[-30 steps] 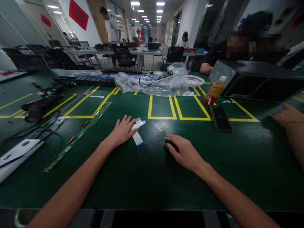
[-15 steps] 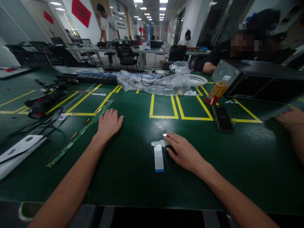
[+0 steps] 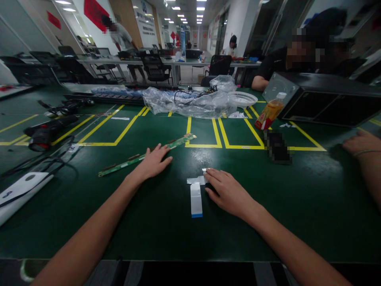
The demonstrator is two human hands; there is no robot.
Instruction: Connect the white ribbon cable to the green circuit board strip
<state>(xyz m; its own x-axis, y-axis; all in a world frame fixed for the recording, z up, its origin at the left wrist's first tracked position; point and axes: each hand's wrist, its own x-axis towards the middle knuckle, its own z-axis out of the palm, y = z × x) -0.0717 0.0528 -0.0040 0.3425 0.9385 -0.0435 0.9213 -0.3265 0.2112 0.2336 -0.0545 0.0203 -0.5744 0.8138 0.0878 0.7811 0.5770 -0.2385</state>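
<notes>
Strip [image 3: 182, 140] under left hand [image 3: 153, 162], bottle [image 3: 269, 113], perhaps phone [image 3: 278, 147]

Both forearms reach forward, left hand [image 3: 153, 162] and right hand [image 3: 228, 191] flat, palms down.

The left hand [image 3: 153, 162] lies flat, fingers spread, on a long narrow green circuit board [image 3: 181, 140] that slants across the green table [image 3: 160, 230]. To its right, the right hand [image 3: 228, 192] rests palm down, fingertips touching a white ribbon cable [image 3: 195, 198]. A co-worker's hand [image 3: 358, 143] rests at the far right.
</notes>
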